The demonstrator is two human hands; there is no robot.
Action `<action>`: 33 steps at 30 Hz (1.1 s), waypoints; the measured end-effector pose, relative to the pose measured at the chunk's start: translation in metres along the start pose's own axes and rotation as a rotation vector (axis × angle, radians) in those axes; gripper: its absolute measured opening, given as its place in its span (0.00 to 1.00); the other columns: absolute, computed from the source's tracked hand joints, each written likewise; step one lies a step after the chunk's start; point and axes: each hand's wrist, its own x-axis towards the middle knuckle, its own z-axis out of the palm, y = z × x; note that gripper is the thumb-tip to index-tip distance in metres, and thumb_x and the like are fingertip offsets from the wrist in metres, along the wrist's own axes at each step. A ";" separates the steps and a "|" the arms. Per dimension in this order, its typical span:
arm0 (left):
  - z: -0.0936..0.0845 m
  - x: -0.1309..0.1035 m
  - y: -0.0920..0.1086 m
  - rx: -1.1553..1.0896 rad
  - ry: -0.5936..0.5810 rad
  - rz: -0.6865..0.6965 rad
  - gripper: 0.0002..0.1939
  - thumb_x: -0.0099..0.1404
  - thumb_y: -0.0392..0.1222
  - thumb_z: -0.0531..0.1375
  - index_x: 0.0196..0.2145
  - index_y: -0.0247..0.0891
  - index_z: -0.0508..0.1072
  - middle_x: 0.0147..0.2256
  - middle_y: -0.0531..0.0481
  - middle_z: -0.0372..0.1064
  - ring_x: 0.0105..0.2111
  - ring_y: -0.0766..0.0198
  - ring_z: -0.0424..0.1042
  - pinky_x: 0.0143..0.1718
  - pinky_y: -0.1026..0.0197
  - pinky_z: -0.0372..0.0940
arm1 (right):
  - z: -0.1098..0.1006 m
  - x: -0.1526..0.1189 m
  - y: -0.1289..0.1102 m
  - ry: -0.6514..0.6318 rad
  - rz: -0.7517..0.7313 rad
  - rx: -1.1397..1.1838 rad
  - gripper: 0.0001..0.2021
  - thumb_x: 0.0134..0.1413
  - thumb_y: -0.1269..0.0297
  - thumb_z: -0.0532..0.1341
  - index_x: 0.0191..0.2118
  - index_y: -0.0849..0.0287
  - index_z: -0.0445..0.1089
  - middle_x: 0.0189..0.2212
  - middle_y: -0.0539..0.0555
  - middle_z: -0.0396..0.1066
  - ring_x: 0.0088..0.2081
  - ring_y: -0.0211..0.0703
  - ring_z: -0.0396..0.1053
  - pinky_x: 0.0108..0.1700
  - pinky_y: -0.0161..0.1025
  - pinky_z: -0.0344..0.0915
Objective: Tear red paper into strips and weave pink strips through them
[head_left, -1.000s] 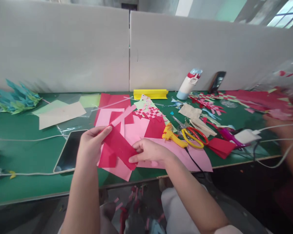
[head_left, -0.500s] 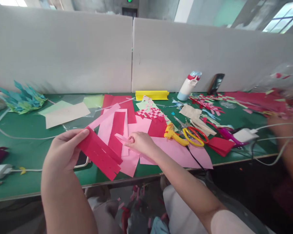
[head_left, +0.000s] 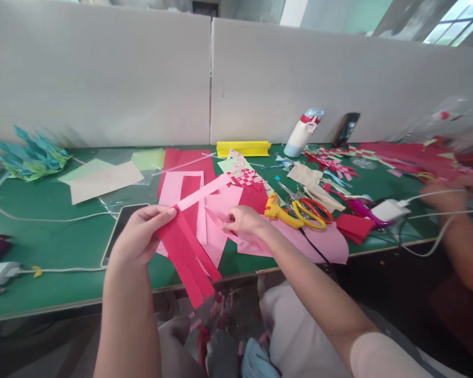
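Note:
My left hand [head_left: 142, 233] pinches a red paper sheet [head_left: 183, 252] cut into strips, which hang down past the table's front edge. Under the same thumb lies one end of a pale pink strip [head_left: 203, 192], which points up and to the right. My right hand [head_left: 246, 220] is closed on pink paper strips [head_left: 217, 215], to the right of the red sheet. Beneath both hands are pink and red sheets [head_left: 181, 181]. A woven red-and-pink paper piece [head_left: 246, 177] lies just beyond my right hand.
Right of my right hand lie a yellow glue gun [head_left: 278, 211], scissors [head_left: 309, 212] and folded red paper [head_left: 355, 227]. A bottle [head_left: 302, 134] and a phone [head_left: 347, 129] stand at the partition [head_left: 102, 73]. A tablet-like device [head_left: 120, 226] lies by my left wrist. Another person's arm [head_left: 463, 241] works at right.
My left hand has moved right with the red sheet, whose strips now hang steeper and more spread. The pink strip under its thumb has swung rightward. My right hand has shifted slightly right.

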 end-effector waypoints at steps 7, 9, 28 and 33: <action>0.030 0.034 -0.036 0.203 -0.089 -0.062 0.16 0.43 0.51 0.69 0.25 0.35 0.77 0.23 0.46 0.73 0.23 0.63 0.71 0.25 0.62 0.66 | -0.021 -0.004 0.026 0.053 -0.098 0.443 0.22 0.43 0.43 0.62 0.24 0.59 0.59 0.20 0.44 0.55 0.23 0.32 0.53 0.26 0.33 0.51; 0.034 0.041 -0.046 0.318 -0.056 -0.040 0.18 0.43 0.52 0.69 0.27 0.34 0.78 0.25 0.44 0.74 0.24 0.61 0.71 0.25 0.61 0.64 | -0.029 -0.008 0.035 0.061 -0.084 0.456 0.22 0.41 0.44 0.64 0.23 0.60 0.60 0.20 0.44 0.56 0.23 0.33 0.54 0.27 0.33 0.51; 0.021 0.030 -0.027 1.102 0.382 0.350 0.18 0.60 0.50 0.55 0.44 0.41 0.75 0.39 0.42 0.74 0.40 0.49 0.70 0.43 0.50 0.61 | -0.058 -0.047 0.032 -0.011 -0.213 0.708 0.18 0.58 0.49 0.54 0.26 0.60 0.64 0.23 0.50 0.64 0.27 0.36 0.62 0.32 0.35 0.60; 0.023 -0.011 -0.014 0.796 -0.057 0.250 0.18 0.58 0.51 0.59 0.45 0.42 0.75 0.38 0.46 0.74 0.33 0.59 0.70 0.33 0.61 0.62 | -0.060 -0.061 0.009 -0.288 -0.346 0.592 0.20 0.59 0.49 0.53 0.26 0.61 0.66 0.24 0.52 0.67 0.29 0.36 0.65 0.34 0.34 0.61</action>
